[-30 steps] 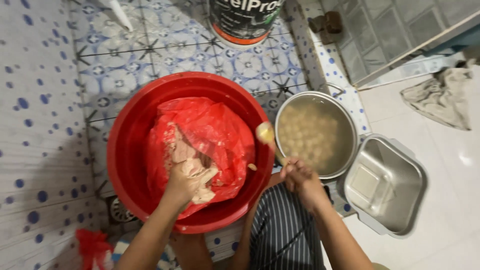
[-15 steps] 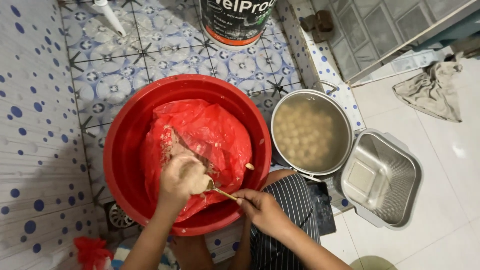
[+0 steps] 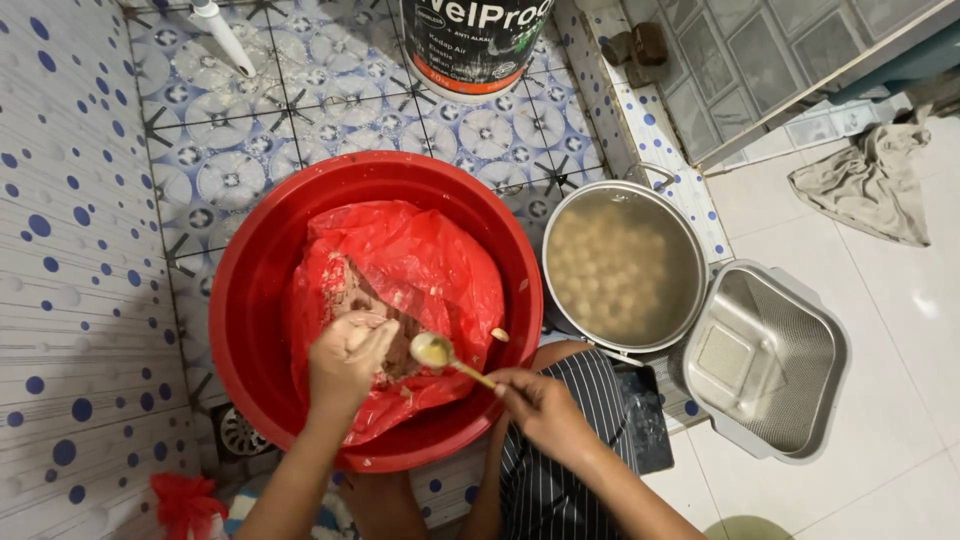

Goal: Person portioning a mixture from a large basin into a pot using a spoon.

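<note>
A big red basin [image 3: 250,300] on the tiled floor holds a red plastic bag [image 3: 430,270] with a pale brown paste inside. My left hand [image 3: 345,360] is clenched in a fist over the paste in the bag, squeezing some of it. My right hand [image 3: 540,405] holds a spoon [image 3: 440,355] by its handle; the spoon's bowl, with a lump of paste on it, sits right beside my left fist. A round metal pot [image 3: 625,265] to the right of the basin is full of cloudy water with several pale balls.
A square metal strainer basket [image 3: 770,360] stands right of the pot. A black-and-white bucket [image 3: 475,45] stands behind the basin. A crumpled cloth [image 3: 875,180] lies on the white floor at right. A floor drain [image 3: 240,432] shows beside the basin. My striped apron [image 3: 560,480] is below.
My right hand has brought the spoon from over the pot's edge back to my left fist over the bag. The spoon bowl now rests at the fist.
</note>
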